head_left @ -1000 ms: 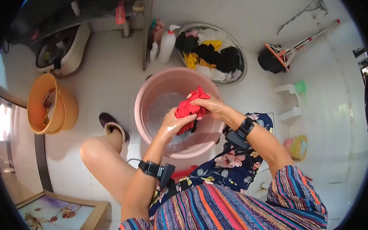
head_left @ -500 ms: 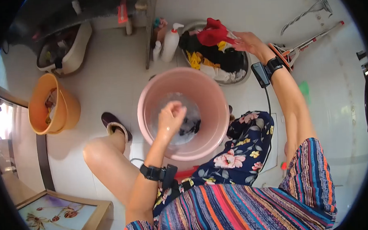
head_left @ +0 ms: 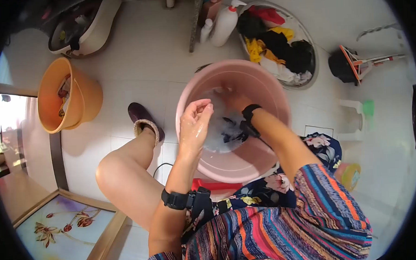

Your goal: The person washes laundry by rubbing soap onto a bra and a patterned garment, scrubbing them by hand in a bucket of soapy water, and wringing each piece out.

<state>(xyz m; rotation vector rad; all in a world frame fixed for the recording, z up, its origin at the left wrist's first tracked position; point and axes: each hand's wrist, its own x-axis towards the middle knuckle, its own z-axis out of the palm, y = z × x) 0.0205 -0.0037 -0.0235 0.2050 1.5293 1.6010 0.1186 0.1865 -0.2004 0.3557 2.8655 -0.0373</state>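
Observation:
A pink tub (head_left: 273, 87) stands between my legs, with cloudy water (head_left: 218, 143) and a dark piece of cloth (head_left: 234, 131) in it. Over the tub's left side is my left hand (head_left: 194, 128), wet, its fingers loosely bent and nothing visible in them. Down inside the tub, by the far wall, reaches my right hand (head_left: 234, 98); its fingers are blurred and partly lost at the water, so their hold is unclear. Beyond the tub, an oval basin (head_left: 314, 55) carries a red cloth (head_left: 267, 16) among black, yellow and white clothes.
An orange bucket (head_left: 88, 100) with cloth inside stands at left. A white pump bottle (head_left: 224, 26) and a smaller bottle (head_left: 206, 30) are beside the oval basin. To the right are a dustpan (head_left: 343, 66) and a white stool (head_left: 356, 119). A framed picture (head_left: 64, 234) leans lower left.
My right hand has left the red cloth in the oval basin and come down into the pink tub. My left hand stays over the tub, its fingers a little straighter. The view has shifted.

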